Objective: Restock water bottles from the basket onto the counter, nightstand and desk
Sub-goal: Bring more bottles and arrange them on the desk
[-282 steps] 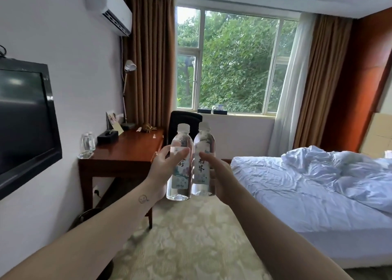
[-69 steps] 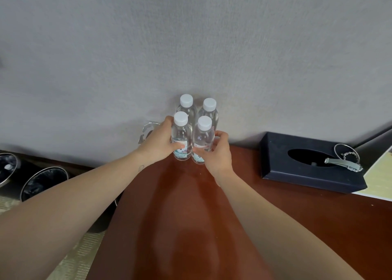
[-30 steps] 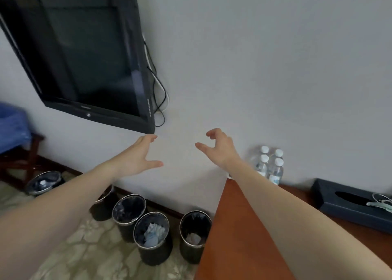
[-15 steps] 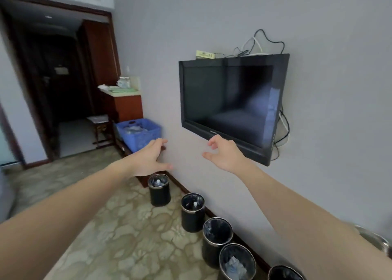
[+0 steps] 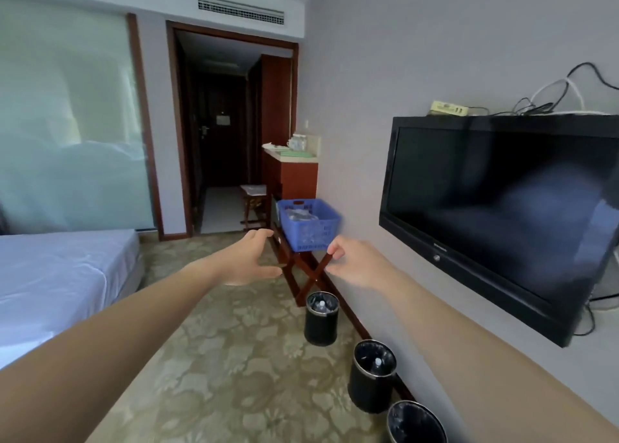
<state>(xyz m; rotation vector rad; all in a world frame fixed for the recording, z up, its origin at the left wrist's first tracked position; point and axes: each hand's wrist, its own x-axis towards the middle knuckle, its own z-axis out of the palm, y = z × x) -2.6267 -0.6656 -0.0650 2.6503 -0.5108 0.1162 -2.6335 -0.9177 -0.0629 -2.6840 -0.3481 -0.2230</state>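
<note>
A blue plastic basket [image 5: 310,224] sits on a folding wooden stand [image 5: 303,271] against the right wall, some way ahead of me; clear bottles show faintly inside it. Both my arms are stretched out in front. My left hand [image 5: 249,261] is empty, its fingers relaxed and spread. Beside it my right hand [image 5: 355,265] is empty too, fingers loosely curled. Behind the basket stands a wooden counter [image 5: 291,161] with cups on top. The desk and its bottles are out of view.
A black TV [image 5: 502,214] hangs on the right wall. Three black bins [image 5: 321,313] [image 5: 373,374] [image 5: 415,421] line the wall on the patterned carpet. A bed [image 5: 57,275] lies at the left. A dark doorway [image 5: 221,124] opens ahead.
After I set two bottles by the others on the desk and let go, my view swung left across the TV toward the basket. Both hands stay empty.
</note>
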